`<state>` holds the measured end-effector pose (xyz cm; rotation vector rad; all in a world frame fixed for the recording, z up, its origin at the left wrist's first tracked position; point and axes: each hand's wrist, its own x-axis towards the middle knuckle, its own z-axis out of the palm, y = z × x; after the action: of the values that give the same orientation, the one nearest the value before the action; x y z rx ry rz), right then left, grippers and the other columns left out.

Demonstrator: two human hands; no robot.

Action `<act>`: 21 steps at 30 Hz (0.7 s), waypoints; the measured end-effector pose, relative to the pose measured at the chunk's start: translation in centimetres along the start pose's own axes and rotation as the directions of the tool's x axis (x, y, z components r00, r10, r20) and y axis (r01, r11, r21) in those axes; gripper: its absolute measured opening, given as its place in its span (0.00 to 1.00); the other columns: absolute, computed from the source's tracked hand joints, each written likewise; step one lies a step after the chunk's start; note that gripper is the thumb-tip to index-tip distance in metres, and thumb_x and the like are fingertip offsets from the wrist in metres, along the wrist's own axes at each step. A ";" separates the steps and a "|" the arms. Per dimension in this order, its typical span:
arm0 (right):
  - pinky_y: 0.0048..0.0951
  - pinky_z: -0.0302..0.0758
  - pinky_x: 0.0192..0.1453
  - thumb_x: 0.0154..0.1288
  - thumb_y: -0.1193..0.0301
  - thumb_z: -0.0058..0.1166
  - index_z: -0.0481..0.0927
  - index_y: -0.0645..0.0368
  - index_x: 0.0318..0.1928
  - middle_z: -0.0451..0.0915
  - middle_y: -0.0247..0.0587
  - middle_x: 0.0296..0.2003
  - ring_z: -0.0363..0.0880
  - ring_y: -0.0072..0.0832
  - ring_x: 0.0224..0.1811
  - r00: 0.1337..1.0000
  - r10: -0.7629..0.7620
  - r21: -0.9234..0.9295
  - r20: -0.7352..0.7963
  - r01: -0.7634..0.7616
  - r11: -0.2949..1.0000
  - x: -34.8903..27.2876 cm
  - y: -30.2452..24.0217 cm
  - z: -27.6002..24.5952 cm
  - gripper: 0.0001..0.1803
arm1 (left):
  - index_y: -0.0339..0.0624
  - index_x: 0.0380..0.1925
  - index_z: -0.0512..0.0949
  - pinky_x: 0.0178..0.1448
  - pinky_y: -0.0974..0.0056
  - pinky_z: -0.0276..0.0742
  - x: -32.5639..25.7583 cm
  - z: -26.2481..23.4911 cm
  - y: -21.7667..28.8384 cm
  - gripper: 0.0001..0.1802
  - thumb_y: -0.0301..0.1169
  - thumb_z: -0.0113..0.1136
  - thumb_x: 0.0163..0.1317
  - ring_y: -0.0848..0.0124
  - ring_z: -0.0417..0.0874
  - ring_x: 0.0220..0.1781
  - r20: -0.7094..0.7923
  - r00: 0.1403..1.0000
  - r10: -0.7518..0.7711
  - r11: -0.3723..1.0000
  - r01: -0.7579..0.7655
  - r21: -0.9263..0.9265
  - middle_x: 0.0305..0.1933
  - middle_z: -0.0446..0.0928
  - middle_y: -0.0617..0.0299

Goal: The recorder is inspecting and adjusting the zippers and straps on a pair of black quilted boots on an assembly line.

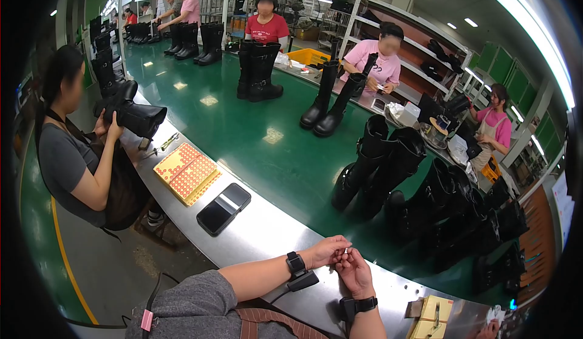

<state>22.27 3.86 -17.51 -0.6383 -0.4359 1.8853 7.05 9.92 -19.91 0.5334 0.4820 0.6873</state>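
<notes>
Over the metal ledge (pixel 267 226), my left hand (pixel 325 253) and my right hand (pixel 354 273) meet with fingertips pinched together. A tiny whitish bit (pixel 346 251) shows between them, too small to name. Both hands are closed, and which one grips it is hard to tell. To the left of my hands a black phone (pixel 223 209) lies flat on the ledge. Beyond it sits a stack of yellow sheets (pixel 187 172) covered with round red stickers. A yellow pad (pixel 432 316) with a pen on it lies to the right.
Black boots (pixel 379 169) crowd the green conveyor belt (pixel 267 138) at right, with further pairs (pixel 260 71) farther off. A co-worker at left holds a black boot (pixel 136 113) near some snips (pixel 169 142). Several other people work across the belt, near a yellow crate (pixel 303 56).
</notes>
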 end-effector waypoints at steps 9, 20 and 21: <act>0.26 0.74 0.46 0.77 0.67 0.43 0.75 0.59 0.46 0.78 0.34 0.36 0.74 0.20 0.36 0.998 -0.007 -0.024 0.067 0.009 1.000 0.0 -0.1 0.0 0.10 | 0.45 0.42 0.70 0.31 0.71 0.74 -0.9 1.0 0.9 0.06 0.31 0.55 0.70 0.73 0.81 0.27 -0.027 1.000 0.000 0.996 0.003 0.085 0.27 0.77 0.64; 0.22 0.74 0.47 0.78 0.67 0.43 0.75 0.58 0.46 0.79 0.32 0.36 0.74 0.19 0.35 0.999 -0.005 -0.014 0.050 0.005 1.000 0.3 -0.1 -0.8 0.10 | 0.44 0.49 0.70 0.31 0.70 0.75 -0.4 0.6 1.2 0.09 0.30 0.54 0.70 0.69 0.83 0.28 0.011 0.999 -0.042 0.996 0.041 0.080 0.27 0.76 0.64; 0.23 0.74 0.47 0.78 0.67 0.42 0.75 0.58 0.46 0.79 0.33 0.36 0.75 0.20 0.36 0.998 0.010 -0.022 0.057 -0.008 1.000 0.3 -0.1 -0.7 0.10 | 0.44 0.49 0.70 0.31 0.70 0.75 -0.4 0.4 1.2 0.10 0.29 0.54 0.70 0.69 0.83 0.28 -0.003 1.000 -0.030 0.996 0.030 0.088 0.27 0.76 0.64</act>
<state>22.65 4.21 -18.11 -0.6032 -0.4914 1.9132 6.44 10.30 -18.76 0.6080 0.5226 0.6402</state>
